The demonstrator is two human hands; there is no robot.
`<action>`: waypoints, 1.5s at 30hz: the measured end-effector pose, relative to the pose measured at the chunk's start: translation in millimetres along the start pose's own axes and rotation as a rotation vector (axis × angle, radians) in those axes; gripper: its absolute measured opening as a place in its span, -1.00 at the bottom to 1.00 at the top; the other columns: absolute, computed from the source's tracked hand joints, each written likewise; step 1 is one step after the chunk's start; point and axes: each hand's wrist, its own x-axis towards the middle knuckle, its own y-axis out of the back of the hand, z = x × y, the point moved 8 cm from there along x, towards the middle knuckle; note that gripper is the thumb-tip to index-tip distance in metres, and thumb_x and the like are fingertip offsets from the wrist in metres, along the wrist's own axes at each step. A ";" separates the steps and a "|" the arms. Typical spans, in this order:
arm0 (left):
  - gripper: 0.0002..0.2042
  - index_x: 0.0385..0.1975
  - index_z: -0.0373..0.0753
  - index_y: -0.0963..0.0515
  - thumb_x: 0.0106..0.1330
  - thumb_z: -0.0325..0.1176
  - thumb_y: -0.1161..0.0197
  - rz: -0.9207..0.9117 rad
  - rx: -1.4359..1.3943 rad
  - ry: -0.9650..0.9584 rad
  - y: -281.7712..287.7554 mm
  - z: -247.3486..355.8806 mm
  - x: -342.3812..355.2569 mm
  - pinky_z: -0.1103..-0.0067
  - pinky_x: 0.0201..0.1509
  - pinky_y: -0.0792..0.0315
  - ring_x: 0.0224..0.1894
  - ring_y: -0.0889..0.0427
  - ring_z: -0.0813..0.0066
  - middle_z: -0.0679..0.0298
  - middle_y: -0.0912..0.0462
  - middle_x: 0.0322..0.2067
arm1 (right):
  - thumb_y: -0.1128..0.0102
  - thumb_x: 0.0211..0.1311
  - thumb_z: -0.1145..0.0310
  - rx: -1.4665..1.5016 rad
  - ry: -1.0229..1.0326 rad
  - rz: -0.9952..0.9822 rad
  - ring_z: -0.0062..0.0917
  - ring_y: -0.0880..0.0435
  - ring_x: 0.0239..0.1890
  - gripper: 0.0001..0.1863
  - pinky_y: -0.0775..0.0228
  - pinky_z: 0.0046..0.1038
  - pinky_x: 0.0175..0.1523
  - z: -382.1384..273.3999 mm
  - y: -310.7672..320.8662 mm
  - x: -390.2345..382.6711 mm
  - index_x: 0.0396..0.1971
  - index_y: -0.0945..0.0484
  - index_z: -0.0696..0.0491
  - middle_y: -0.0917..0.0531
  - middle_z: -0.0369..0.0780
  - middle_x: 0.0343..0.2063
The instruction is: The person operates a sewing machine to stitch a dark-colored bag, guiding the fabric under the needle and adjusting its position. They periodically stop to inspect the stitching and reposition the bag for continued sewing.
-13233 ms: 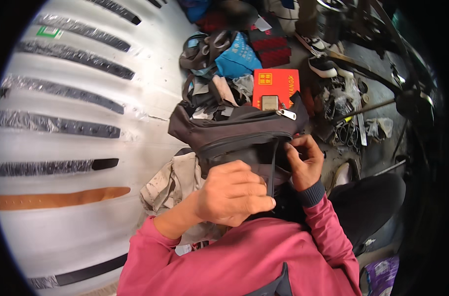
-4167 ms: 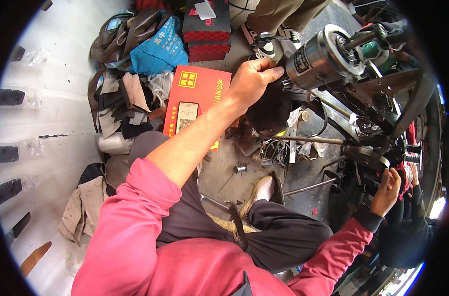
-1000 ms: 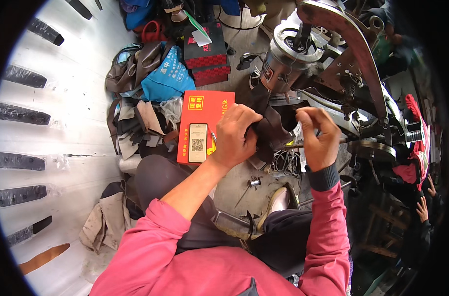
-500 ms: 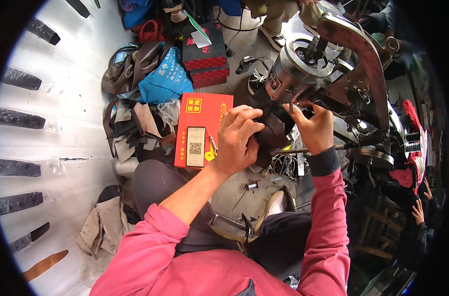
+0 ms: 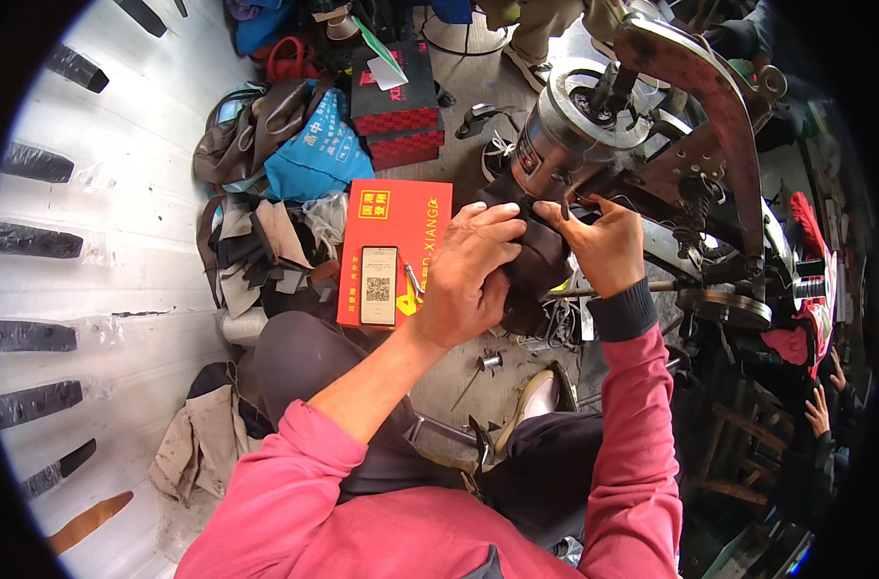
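Observation:
A dark brown or black leather piece (image 5: 539, 262) sits between my hands, below the metal cylinder head of a hand-worked sewing machine (image 5: 575, 116); whether it is a shoe or a bag I cannot tell. With bent fingers, my left hand (image 5: 466, 275) grips its near left side. My right hand (image 5: 602, 246) pinches the upper right edge between thumb and fingers, close under the cylinder head. The leather's far edge and the spot under the machine are hidden by my fingers and the head.
Left of my hands lies a red box (image 5: 415, 207) with a phone (image 5: 379, 287) and a pen-like tool (image 5: 413, 278) on it. Beyond are dark red shoeboxes (image 5: 401, 106) and a blue bag (image 5: 319, 154). Leather scraps (image 5: 266, 241) pile at left. The machine's curved arm (image 5: 719, 106) rises at right.
My right hand has shifted slightly left and down, bringing its thumb closer to my left fingertips. The leather has been pressed or turned a little. The whole view has drifted slightly.

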 end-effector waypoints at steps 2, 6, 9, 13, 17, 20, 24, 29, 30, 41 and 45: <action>-0.74 -0.32 -0.40 -0.56 -0.03 -0.77 -0.12 0.006 -0.022 -0.001 3.3 -0.4 1.2 0.11 0.35 -0.36 0.16 -0.64 0.03 0.04 -0.69 -0.09 | -0.45 0.26 0.28 0.015 0.007 0.003 -0.88 -0.49 -0.49 -0.70 -0.39 -0.67 -0.40 -2.1 1.0 0.9 -0.27 -0.74 0.26 -0.74 -0.39 -0.49; -0.72 -0.30 -0.42 -0.57 -0.03 -0.79 -0.10 0.028 -0.036 -0.004 6.8 0.0 4.0 0.15 0.35 -0.39 0.13 -0.68 0.04 0.04 -0.71 -0.11 | -0.49 0.21 0.25 -0.090 0.016 0.041 -0.83 -0.54 -0.49 -0.69 -0.41 -0.62 -0.38 -13.6 2.7 1.5 -0.30 -0.74 0.24 -0.76 -0.32 -0.51; -0.72 -0.29 -0.42 -0.57 -0.02 -0.80 -0.10 0.034 -0.058 0.007 4.1 1.2 4.2 0.18 0.35 -0.41 0.11 -0.69 0.04 0.02 -0.71 -0.12 | -0.52 0.15 0.21 -0.243 -0.028 0.059 -0.79 -0.56 -0.49 -0.66 -0.43 -0.57 -0.37 -20.1 5.2 -1.4 -0.31 -0.74 0.21 -0.75 -0.26 -0.53; -0.70 -0.29 -0.42 -0.57 -0.03 -0.81 -0.09 0.026 -0.096 0.044 -3.7 1.1 1.7 0.18 0.34 -0.42 0.13 -0.68 0.01 0.00 -0.71 -0.12 | -0.54 0.12 0.18 -0.196 -0.029 0.048 -0.78 -0.54 -0.49 -0.64 -0.44 -0.55 -0.37 -23.4 5.6 -1.7 -0.32 -0.74 0.20 -0.74 -0.24 -0.55; -0.69 -0.29 -0.43 -0.56 -0.04 -0.82 -0.08 0.007 -0.079 0.033 -8.4 0.9 1.2 0.18 0.34 -0.43 0.14 -0.67 -0.02 -0.02 -0.71 -0.12 | -0.53 0.15 0.16 -0.094 -0.032 0.007 -0.79 -0.53 -0.48 -0.63 -0.44 -0.56 -0.37 -11.2 4.9 0.4 -0.31 -0.73 0.21 -0.74 -0.25 -0.53; -0.70 -0.29 -0.43 -0.56 -0.05 -0.81 -0.08 -0.004 -0.062 0.020 -8.1 1.9 1.1 0.17 0.32 -0.44 0.13 -0.67 -0.03 -0.02 -0.71 -0.13 | -0.48 0.17 0.07 -0.087 0.083 0.065 -0.77 -0.38 -0.64 -0.65 -0.28 -0.53 -0.50 -8.6 4.6 2.5 -0.35 -0.76 0.09 -0.48 -0.33 -0.74; -0.70 -0.30 -0.43 -0.55 -0.05 -0.81 -0.08 0.015 -0.069 0.016 -7.3 3.5 2.4 0.16 0.31 -0.45 0.12 -0.67 -0.04 -0.02 -0.71 -0.14 | -0.46 0.16 0.01 -0.075 0.159 0.117 -0.73 -0.31 -0.74 -0.65 -0.20 -0.50 -0.57 -3.0 3.2 3.4 -0.39 -0.76 0.02 -0.33 -0.34 -0.87; -0.71 -0.29 -0.44 -0.56 -0.04 -0.80 -0.08 -0.018 -0.039 0.014 -10.2 6.7 5.6 0.18 0.30 -0.46 0.11 -0.67 -0.05 -0.02 -0.70 -0.16 | -0.45 0.16 -0.03 -0.105 0.137 0.116 -0.70 -0.34 -0.75 -0.64 -0.22 -0.49 -0.57 -0.6 4.3 2.5 -0.40 -0.76 0.00 -0.37 -0.32 -0.88; -0.71 -0.29 -0.44 -0.56 -0.04 -0.80 -0.08 -0.019 -0.030 0.006 -9.8 8.1 6.3 0.18 0.30 -0.46 0.11 -0.68 -0.05 -0.02 -0.70 -0.16 | -0.45 0.16 -0.04 -0.134 0.135 0.115 -0.70 -0.35 -0.75 -0.64 -0.23 -0.49 -0.56 -2.2 4.5 2.7 -0.40 -0.76 0.00 -0.39 -0.33 -0.88; -0.73 -0.34 -0.38 -0.58 -0.04 -0.78 -0.11 -0.026 0.050 0.021 -16.9 3.4 4.1 0.18 0.28 -0.48 0.13 -0.67 0.05 0.08 -0.72 -0.16 | -0.45 0.22 0.27 -0.102 0.013 0.024 -0.81 -0.53 -0.44 -0.71 -0.46 -0.58 -0.31 -9.8 4.5 1.7 -0.27 -0.74 0.23 -0.79 -0.25 -0.45; -0.75 -0.33 -0.35 -0.59 -0.02 -0.74 -0.17 -0.049 0.109 0.003 -19.1 2.9 2.0 0.17 0.28 -0.47 0.14 -0.67 0.09 0.13 -0.72 -0.16 | -0.47 0.21 0.24 0.020 0.042 0.014 -0.78 -0.56 -0.42 -0.68 -0.47 -0.58 -0.27 -13.5 11.0 -0.6 -0.28 -0.73 0.24 -0.78 -0.25 -0.46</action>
